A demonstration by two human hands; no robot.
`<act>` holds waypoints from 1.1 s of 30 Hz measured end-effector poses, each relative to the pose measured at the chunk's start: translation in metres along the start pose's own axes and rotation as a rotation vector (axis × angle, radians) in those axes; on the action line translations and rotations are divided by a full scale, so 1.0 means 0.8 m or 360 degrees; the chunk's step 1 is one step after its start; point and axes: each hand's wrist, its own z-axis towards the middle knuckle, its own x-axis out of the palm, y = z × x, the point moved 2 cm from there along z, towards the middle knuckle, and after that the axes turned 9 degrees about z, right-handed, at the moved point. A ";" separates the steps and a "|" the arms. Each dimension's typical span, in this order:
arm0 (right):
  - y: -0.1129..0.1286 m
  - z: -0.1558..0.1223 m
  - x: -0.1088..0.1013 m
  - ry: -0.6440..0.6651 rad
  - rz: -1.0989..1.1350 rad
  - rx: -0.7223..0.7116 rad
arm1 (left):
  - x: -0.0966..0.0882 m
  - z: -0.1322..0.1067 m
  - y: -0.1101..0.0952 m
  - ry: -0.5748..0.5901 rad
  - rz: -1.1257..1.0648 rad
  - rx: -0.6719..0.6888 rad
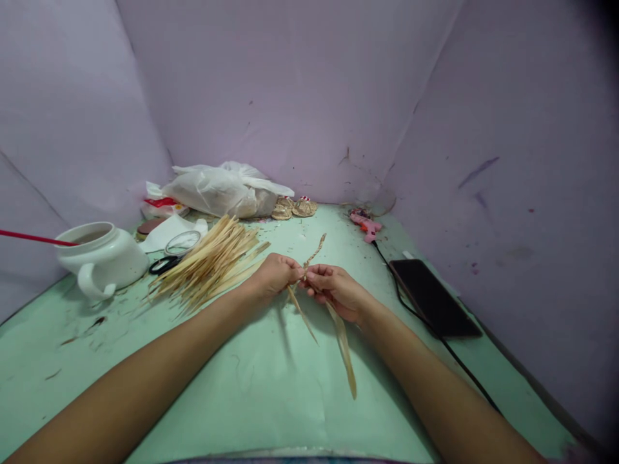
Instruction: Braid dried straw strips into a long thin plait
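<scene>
Both hands meet over the middle of the green tabletop, pinching a short twisted cord of dried plant fibre. The cord's finished, rope-like end points up and away between them. My left hand is closed on one side of it, with a thin loose strand hanging below. My right hand is closed on the other side, and a wider flat strip trails from it toward me. The exact point where the strands cross is partly hidden by the fingertips. Left of my left hand lies a bundle of dried straw-coloured strips.
A white pot with a red stick stands left, beside black-handled scissors and clear tape. Behind are a white plastic bag and woven pieces. A pink glue gun, its cable and a dark tablet lie right.
</scene>
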 end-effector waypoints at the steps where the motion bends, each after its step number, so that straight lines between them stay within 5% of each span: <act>1: -0.001 0.000 0.000 -0.0017 -0.0036 -0.0031 | 0.000 0.001 0.001 0.0005 0.0022 0.0013; 9: -0.003 0.005 -0.004 -0.0235 -0.0151 -0.0285 | -0.006 0.003 0.004 0.0102 0.0040 -0.0072; 20: -0.009 0.006 -0.007 -0.0264 -0.0090 -0.0174 | -0.011 0.007 0.007 0.0100 0.0153 -0.0133; 23: -0.006 0.007 -0.007 -0.0333 -0.0050 -0.0193 | -0.014 0.005 0.003 0.0223 0.0166 -0.0056; 33: -0.005 0.007 -0.008 -0.0462 -0.0013 -0.0128 | -0.056 0.008 -0.005 0.0353 0.0687 0.0032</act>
